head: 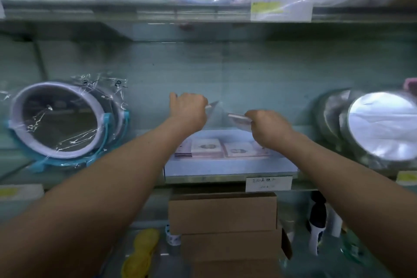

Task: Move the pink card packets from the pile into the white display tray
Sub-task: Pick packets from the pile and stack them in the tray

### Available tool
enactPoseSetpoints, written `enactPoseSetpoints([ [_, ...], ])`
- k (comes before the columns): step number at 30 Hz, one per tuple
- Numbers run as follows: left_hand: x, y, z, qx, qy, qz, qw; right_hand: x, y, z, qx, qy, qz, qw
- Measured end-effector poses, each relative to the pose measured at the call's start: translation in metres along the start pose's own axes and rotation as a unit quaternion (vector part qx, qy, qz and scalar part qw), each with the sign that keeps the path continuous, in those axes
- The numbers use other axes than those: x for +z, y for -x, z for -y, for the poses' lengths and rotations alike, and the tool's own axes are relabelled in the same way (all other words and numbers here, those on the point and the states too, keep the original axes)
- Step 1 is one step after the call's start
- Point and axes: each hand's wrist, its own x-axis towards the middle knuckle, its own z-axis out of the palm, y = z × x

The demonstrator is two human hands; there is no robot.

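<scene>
Pinching packets [238,117] above one tray [225,169]: left hand [189,108]; right hand [268,128].

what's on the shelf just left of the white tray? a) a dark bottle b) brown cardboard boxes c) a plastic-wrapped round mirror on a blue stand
c: the plastic-wrapped round mirror on its blue stand is on the shelf, left of the white tray.

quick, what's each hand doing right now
Left hand: curled round a thin packet.
Right hand: grips a pink card packet.
</scene>
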Motion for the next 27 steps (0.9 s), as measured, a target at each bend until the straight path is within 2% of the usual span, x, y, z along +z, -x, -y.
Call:
enactPoseSetpoints([
  [3,-0.003,0.007,0.012,-0.102,0.199,0.028,0.974,0.003,-0.006,-0.008,-0.01,-0.059,0.003,0.998],
  [10,-0.01,0.025,0.02,-0.224,0.415,0.053,0.88,0.0,-0.018,-0.013,-0.041,-0.152,-0.037,0.987],
  [12,-0.012,0.028,0.022,-0.239,0.445,0.069,0.86,-0.003,-0.021,-0.013,-0.016,-0.248,-0.041,0.968],
  [14,-0.012,0.029,0.023,-0.248,0.469,0.074,0.844,-0.005,-0.021,-0.013,0.02,-0.389,-0.02,0.921],
  [16,-0.01,0.028,0.024,-0.251,0.489,0.076,0.832,-0.005,-0.019,-0.014,0.04,-0.468,0.0,0.883],
  [20,-0.005,0.024,0.021,-0.228,0.538,0.114,0.803,-0.009,-0.016,-0.018,0.059,-0.533,0.043,0.843],
  [25,0.0,0.018,0.015,-0.199,0.542,0.147,0.803,-0.005,-0.019,-0.022,0.098,-0.559,0.092,0.818],
  [27,0.002,0.016,0.012,-0.202,0.555,0.151,0.793,-0.003,-0.021,-0.021,0.111,-0.569,0.103,0.808],
])
